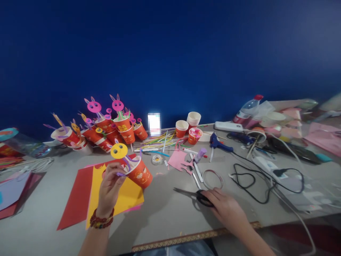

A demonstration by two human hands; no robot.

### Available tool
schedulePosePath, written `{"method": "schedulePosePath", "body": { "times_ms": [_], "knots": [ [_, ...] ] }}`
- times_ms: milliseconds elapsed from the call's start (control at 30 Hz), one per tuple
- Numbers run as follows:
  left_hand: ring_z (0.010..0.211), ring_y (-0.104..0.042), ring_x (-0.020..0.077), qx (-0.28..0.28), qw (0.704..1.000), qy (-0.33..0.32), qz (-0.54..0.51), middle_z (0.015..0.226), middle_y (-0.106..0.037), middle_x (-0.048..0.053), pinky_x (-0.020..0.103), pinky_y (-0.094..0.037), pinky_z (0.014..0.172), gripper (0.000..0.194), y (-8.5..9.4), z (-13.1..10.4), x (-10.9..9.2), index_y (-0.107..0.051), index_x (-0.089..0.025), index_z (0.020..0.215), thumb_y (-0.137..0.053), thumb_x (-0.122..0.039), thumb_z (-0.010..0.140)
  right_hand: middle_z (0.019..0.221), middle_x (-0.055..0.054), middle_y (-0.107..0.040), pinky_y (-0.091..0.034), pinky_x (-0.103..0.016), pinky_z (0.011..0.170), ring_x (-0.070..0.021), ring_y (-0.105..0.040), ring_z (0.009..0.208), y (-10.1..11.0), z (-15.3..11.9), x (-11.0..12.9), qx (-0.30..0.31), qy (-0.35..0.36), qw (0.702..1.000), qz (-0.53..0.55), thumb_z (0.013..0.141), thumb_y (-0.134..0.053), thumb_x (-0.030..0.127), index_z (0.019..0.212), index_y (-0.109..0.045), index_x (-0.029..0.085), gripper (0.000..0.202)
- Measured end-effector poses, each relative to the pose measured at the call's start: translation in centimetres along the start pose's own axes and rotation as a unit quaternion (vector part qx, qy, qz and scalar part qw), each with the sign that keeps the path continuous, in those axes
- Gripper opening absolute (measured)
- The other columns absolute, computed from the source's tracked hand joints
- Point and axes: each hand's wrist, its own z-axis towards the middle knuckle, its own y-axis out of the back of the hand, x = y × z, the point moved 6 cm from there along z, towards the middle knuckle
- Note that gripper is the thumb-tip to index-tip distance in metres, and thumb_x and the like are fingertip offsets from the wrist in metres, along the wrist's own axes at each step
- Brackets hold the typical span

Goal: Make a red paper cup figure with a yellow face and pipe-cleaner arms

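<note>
Left hand [110, 183]: pinches a purple strip [121, 174] at the rim of the red cup [141, 173], perhaps to steady it | Red cup: tipped, over the edge of the yellow paper [128, 197] | Right hand [220, 204]: on the scissors [198, 195], likely turned handle-first for easy reach; can't tell if it grips

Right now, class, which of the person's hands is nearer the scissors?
Right. The right hand touches the scissors at their handles; the left hand is farther off, by a red cup.
</note>
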Motion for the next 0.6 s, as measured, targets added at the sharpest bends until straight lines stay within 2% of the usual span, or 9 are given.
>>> {"method": "schedulePosePath", "body": {
  "times_ms": [100,233,367,467,600],
  "knots": [
    [0.097,-0.054,0.0215,0.101,0.988,-0.078,0.084,0.101,-0.054,0.006,0.031,-0.047,0.084,0.005,-1.2,-0.4,-0.9,-0.07,-0.023,0.089,-0.064,-0.023,0.089,0.108,-0.011,-0.074,-0.056,-0.037,0.083,-0.0271,-0.069,0.098,-0.3,-0.6,0.5,-0.006,-0.016,0.999,-0.031,0.075,-0.053,0.002,0.117,-0.065,0.022,0.048],
    [0.099,-0.054,0.0201,0.189,0.969,-0.103,0.123,0.105,-0.052,0.005,0.033,-0.047,0.088,0.011,-2.6,-1.2,-1.3,-0.066,-0.024,0.096,-0.058,-0.016,0.093,0.112,-0.009,-0.073,-0.058,-0.036,0.076,-0.0272,-0.072,0.091,0.0,-1.2,2.3,-0.018,-0.015,0.999,-0.038,0.078,-0.063,0.013,0.123,-0.062,0.023,0.046],
    [0.102,-0.053,0.0196,0.243,0.955,-0.105,0.136,0.106,-0.05,0.005,0.032,-0.047,0.09,0.012,-4.0,-1.8,-1.4,-0.063,-0.024,0.098,-0.055,-0.015,0.095,0.1,-0.006,-0.074,-0.058,-0.037,0.074,-0.0277,-0.072,0.086,-0.2,-1.0,3.6,-0.015,-0.009,0.999,-0.033,0.078,-0.072,0.02,0.117,-0.064,0.025,0.04],
    [0.103,-0.053,0.0209,0.274,0.948,-0.102,0.128,0.107,-0.05,0.006,0.034,-0.047,0.091,0.012,-4.9,-2.3,-1.3,-0.063,-0.024,0.099,-0.055,-0.017,0.095,0.096,-0.005,-0.073,-0.057,-0.036,0.071,-0.0263,-0.072,0.082,-1.0,-0.6,3.4,-0.022,-0.024,0.999,-0.042,0.083,-0.068,0.022,0.112,-0.064,0.024,0.029],
    [0.106,-0.052,0.0214,0.302,0.944,-0.1,0.092,0.109,-0.049,0.006,0.035,-0.047,0.092,0.015,-6.0,-2.9,-1.4,-0.064,-0.024,0.101,-0.053,-0.016,0.095,0.099,-0.008,-0.074,-0.058,-0.035,0.066,-0.0258,-0.073,0.078,-1.6,-0.3,2.5,-0.064,-0.04,0.995,-0.062,0.089,-0.06,0.022,0.115,-0.063,0.022,0.026]
  ]
}}
